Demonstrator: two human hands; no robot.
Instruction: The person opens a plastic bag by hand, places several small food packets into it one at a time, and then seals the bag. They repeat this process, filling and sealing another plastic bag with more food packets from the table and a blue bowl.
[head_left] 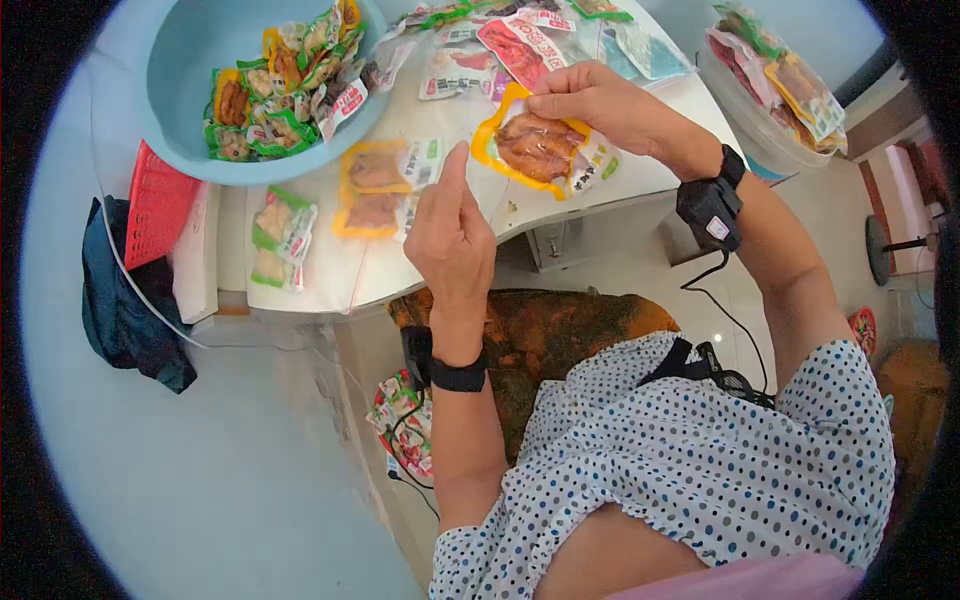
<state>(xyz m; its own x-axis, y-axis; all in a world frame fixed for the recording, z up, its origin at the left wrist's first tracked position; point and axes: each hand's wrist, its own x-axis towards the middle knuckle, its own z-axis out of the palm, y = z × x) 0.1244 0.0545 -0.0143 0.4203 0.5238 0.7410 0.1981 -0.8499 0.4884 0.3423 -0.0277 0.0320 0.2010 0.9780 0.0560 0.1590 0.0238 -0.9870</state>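
Note:
My right hand [612, 108] pinches the top edge of a yellow-bordered vacuum food packet [540, 150] with browned meat showing through its clear window. The packet is held up over the front of the white table. To its left is my left hand [452, 235], index finger stretched out and the other fingers curled, with nothing visible in it and apart from the packet. Beside that hand, two yellow-edged packets [375, 190] lie on the table. Farther left are green-edged packets [278, 238].
A light blue basin [170, 100] at the back left holds several green and yellow packets. More packets, including a red one [520, 48], cover the table's [400, 125] back. A clear tub [735, 105] of packets stands at right. A red basket [160, 210] sits at left.

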